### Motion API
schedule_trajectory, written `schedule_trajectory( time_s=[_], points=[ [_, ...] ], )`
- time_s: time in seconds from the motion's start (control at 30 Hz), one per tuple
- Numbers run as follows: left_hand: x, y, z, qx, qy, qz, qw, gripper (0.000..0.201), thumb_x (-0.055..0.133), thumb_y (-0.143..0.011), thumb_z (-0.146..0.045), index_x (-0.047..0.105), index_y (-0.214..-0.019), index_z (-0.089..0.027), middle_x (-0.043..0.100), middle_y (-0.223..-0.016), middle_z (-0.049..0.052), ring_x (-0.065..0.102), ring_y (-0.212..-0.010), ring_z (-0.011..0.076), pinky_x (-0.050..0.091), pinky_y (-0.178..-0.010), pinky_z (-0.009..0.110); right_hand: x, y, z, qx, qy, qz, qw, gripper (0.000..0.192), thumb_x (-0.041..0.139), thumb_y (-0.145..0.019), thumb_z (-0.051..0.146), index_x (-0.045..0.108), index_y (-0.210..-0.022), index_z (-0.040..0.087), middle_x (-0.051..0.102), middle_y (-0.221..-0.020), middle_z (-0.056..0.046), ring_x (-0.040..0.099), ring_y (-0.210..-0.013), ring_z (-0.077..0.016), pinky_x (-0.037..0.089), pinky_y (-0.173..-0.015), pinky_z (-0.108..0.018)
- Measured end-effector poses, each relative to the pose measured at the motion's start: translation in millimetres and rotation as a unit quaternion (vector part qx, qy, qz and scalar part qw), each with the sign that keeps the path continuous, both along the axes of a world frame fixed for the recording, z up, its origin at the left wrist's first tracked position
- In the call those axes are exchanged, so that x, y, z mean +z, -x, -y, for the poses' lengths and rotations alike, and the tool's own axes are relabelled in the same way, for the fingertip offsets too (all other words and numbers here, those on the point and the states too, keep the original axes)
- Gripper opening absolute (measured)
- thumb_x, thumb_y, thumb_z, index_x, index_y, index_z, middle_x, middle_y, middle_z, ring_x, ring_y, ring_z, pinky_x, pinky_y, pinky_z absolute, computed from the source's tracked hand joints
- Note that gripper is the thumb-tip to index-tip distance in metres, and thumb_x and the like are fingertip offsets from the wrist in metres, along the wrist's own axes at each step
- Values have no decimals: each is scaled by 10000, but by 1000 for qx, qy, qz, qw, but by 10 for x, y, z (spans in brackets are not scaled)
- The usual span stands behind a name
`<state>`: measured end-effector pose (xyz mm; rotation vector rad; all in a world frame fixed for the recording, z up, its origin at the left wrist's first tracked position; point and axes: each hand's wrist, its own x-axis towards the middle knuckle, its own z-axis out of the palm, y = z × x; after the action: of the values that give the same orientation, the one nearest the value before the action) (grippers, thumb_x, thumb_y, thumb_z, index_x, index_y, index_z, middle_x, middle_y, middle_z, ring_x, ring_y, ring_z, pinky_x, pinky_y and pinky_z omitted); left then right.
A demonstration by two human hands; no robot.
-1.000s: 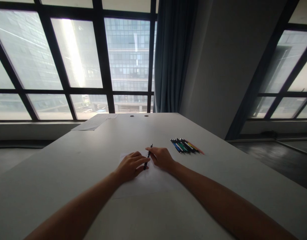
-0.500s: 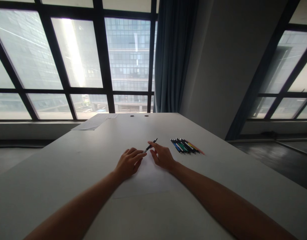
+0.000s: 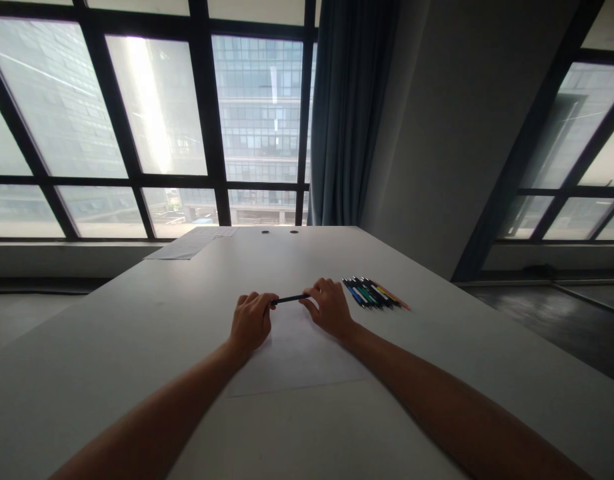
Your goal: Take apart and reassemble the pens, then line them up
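A black pen is held level between my two hands, a little above a white sheet of paper on the white table. My left hand pinches the pen's left end with curled fingers. My right hand grips its right end. Both forearms reach in from the bottom of the view. Just right of my right hand lies a row of several coloured pens, blue, green, black, yellow and orange, side by side on the table.
Loose papers lie at the table's far left corner, near two round cable holes. Large windows and a blue-grey curtain stand behind the table. The table's right edge drops to a dark floor.
The pen has turned from upright in my right hand to level, and my left hand has taken hold of its other end. Both hands moved slightly farther away.
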<state>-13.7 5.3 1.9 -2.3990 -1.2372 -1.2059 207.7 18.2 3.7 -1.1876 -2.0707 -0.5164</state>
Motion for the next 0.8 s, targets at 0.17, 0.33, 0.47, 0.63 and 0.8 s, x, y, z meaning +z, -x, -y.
schedule_trajectory(
  time_s=[0.17,0.33,0.47,0.63,0.8],
  points=[
    [24,-26,10,-1,-53,-77,996,238,440,-941,-274,623,-1080,-211,694,-1025,70,582,-968,224,331,-976,455,-1,20,15,81,19,30,996,344,413,-982,395,642,-848,176,605,-860,-70,487,-833,-198,314,-775,-352],
    [16,-70,23,-38,-50,-152,986,273,413,-967,-338,608,-1130,-239,685,-923,54,587,-855,192,420,-862,369,-32,70,15,154,54,30,986,407,340,-1005,409,630,-842,174,634,-794,-56,513,-779,-179,331,-764,-333],
    [-21,-66,7,-6,-5,-148,989,263,379,-980,-313,607,-1088,-241,664,-856,39,598,-782,169,436,-660,270,-56,56,-2,159,84,-6,984,448,267,-1021,364,617,-821,170,644,-776,-52,528,-743,-169,352,-761,-326],
    [-27,-33,13,-16,35,-134,990,229,400,-966,-277,604,-1063,-238,672,-875,32,625,-776,159,440,-610,243,-84,43,-14,181,126,-60,974,413,318,-1008,382,624,-825,175,641,-771,-45,560,-739,-165,402,-748,-304],
    [-33,-43,28,-28,50,-140,989,214,424,-945,-250,611,-1049,-246,680,-866,33,641,-776,161,460,-630,241,-83,69,-10,197,156,-102,963,408,366,-997,351,637,-749,174,643,-704,-31,577,-672,-152,426,-682,-274]
  ],
)
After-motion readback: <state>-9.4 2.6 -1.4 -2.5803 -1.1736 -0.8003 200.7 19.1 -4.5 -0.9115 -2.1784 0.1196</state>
